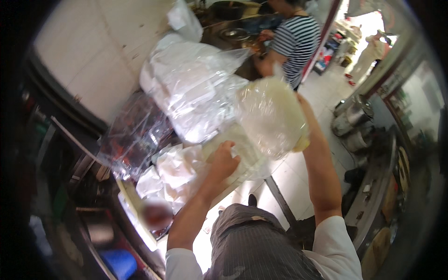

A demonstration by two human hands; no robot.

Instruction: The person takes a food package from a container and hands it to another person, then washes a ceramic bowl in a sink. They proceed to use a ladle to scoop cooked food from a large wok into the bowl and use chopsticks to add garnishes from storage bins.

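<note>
Wrapped pale bundle up by your right hand, left fingers curled just below it

Nearest you, your dark pinstriped apron (261,247) fills the lower middle, with a forearm reaching up on either side. Your left hand (224,162) is over the table (128,198), its fingers loosely bent and a small gap showing between thumb and fingertips. Clear film lies right at those tips; you cannot tell from here whether they pinch it. Your right hand (302,102) is mostly hidden behind the clear-wrapped bundle (270,116), so its finger opening cannot be told.

The bundle sits up and to the right of your left fingertips, apart from them. It is blurred; its long axis slants from upper left to lower right, with a wisp of plastic at the top.

Crumpled white plastic (179,170) lies left of your left hand. Farther on are large white bags (191,84), then a co-worker in a striped shirt (298,44).
</note>
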